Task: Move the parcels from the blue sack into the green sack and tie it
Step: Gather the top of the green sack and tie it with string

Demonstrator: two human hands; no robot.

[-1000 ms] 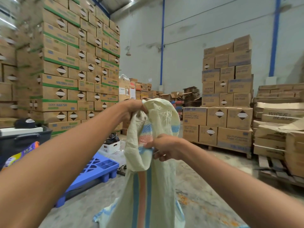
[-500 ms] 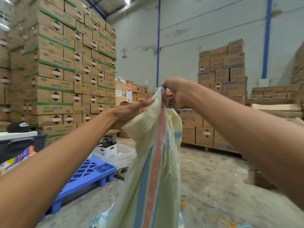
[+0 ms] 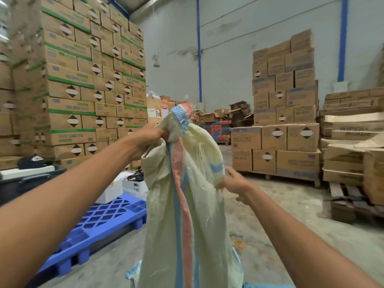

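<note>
A pale green woven sack point(image 3: 199, 235) with blue and red stripes hangs upright in front of me, its bunched top point(image 3: 182, 115) sticking up. My left hand point(image 3: 148, 141) grips the gathered neck from the left. My right hand point(image 3: 235, 183) is lower on the right side and pinches a fold of the sack's edge. A bit of light blue woven fabric point(image 3: 133, 272) shows on the floor at the sack's foot. No parcels are visible.
A blue plastic pallet point(image 3: 104, 221) lies on the concrete floor to the left. Tall stacks of cartons point(image 3: 83, 90) rise behind it, and more cartons on pallets point(image 3: 284, 142) stand at right. A dark bin with a cap point(image 3: 31, 177) stands at far left.
My right hand left the sack's top and dropped to its right side fold. My left hand, open against the cloth before, now grips the gathered neck.
</note>
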